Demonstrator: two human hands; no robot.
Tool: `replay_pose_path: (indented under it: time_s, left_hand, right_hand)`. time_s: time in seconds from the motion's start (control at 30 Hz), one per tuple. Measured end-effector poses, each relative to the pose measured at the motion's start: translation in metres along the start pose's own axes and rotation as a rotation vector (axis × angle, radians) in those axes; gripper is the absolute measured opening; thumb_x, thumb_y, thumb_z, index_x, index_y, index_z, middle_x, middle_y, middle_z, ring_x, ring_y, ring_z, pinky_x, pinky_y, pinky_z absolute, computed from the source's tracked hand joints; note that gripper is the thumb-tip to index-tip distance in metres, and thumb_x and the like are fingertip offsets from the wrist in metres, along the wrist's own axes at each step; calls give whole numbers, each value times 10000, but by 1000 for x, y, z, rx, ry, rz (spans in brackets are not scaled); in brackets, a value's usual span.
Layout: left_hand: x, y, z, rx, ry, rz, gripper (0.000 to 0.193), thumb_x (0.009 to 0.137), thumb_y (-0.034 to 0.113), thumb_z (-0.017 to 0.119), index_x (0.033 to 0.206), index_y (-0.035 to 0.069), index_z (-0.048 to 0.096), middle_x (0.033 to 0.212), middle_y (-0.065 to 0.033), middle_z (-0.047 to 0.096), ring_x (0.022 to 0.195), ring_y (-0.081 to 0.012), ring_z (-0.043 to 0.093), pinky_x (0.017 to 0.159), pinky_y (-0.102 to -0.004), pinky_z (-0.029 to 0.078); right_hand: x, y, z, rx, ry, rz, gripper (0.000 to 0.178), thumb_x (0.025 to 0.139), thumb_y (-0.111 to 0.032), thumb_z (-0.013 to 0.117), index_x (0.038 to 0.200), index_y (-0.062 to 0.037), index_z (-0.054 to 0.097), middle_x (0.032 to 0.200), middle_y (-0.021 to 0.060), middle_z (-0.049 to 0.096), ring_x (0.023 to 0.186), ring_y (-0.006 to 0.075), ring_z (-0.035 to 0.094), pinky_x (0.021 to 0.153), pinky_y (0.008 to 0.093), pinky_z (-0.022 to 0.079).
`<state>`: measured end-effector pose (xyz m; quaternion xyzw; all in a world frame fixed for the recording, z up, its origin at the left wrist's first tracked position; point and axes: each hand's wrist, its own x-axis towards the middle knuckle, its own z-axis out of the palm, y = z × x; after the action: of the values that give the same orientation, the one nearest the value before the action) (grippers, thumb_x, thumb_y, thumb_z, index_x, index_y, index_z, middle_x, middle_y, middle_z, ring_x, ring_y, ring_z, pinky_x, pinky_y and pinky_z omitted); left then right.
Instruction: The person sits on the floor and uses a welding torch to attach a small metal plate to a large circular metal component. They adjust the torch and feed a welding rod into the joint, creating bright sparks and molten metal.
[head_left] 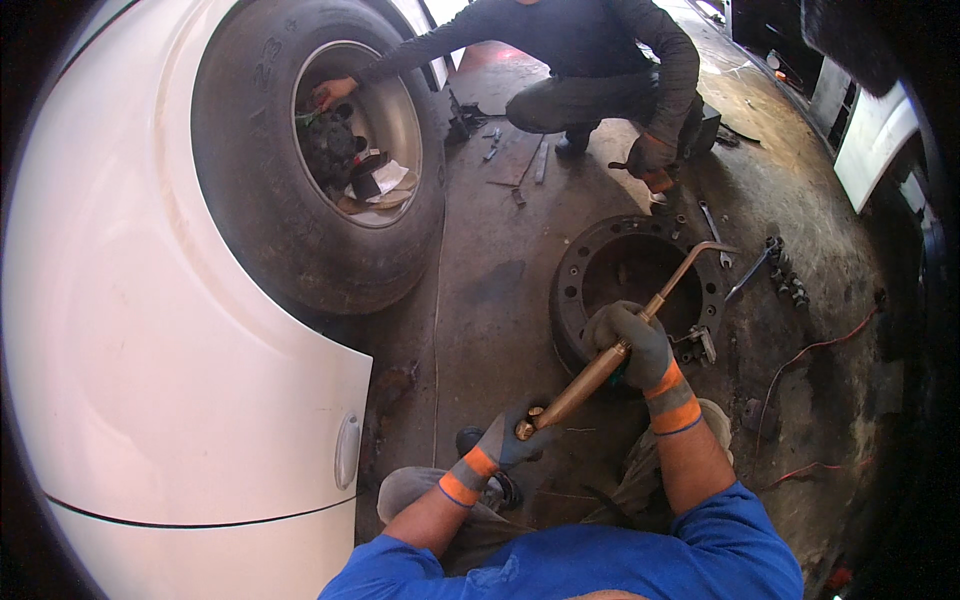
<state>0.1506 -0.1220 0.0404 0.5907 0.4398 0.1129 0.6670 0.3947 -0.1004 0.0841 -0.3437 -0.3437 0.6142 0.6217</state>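
the brass tool (585, 388) slants across in front of me, over the near side of a dark drum (568, 290) on the floor (480, 345). my right hand (628, 340) is wrapped around its front, my left hand (515, 438) clamped by its back end. i judge this as positioning; the next move calls for firm grips and a steady tip. whether that tip touches anything, i can't tell; the left fingers are mostly hidden.

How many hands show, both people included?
4: the wearer's left hand and right hand on the brass tool; the co-worker's reaching hand inside the wheel, lowered hand beyond the drum.
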Motion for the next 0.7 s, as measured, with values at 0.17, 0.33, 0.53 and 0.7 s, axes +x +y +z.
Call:
replay_pose_path:
  time_s: [0.17, 0.33, 0.53, 0.7]
  left_hand:
    - [2, -9, -2, 26, -3, 39, 489, 814, 261, 717, 1194, 38, 504, 823, -46, 589, 576, -82, 546, 487, -244, 464]
    - [2, -6, 0, -11, -4, 21, 503, 811, 259, 720, 1200, 33, 494, 820, -48, 585, 563, -84, 540, 486, -242, 461]
    - [-2, -3, 3, -4, 48, 1, 530, 806, 260, 725, 1218, 35, 480, 836, -53, 586, 560, -85, 538, 475, -239, 454]
    - [-2, 0, 2, 20, 42, -21, 543, 806, 263, 725, 1231, 39, 472, 846, -53, 589, 563, -84, 540, 474, -237, 454]
  right_hand:
    - [-2, 0, 4, 37, 14, -1, 297, 879, -241, 479, 674, -34, 536, 699, 105, 556, 663, 208, 523, 647, 359, 442]
    - [-1, 4, 0, 45, 4, -12, 306, 885, -253, 482, 682, -31, 536, 701, 102, 553, 670, 205, 521, 646, 353, 439]
    - [-2, 2, -2, 93, -64, 32, 243, 873, -241, 529, 732, -45, 557, 717, 60, 553, 696, 186, 532, 697, 346, 458]
    - [-1, 4, -3, 95, -47, 44, 246, 872, -241, 531, 727, -43, 555, 717, 62, 554, 691, 185, 533, 689, 348, 460]
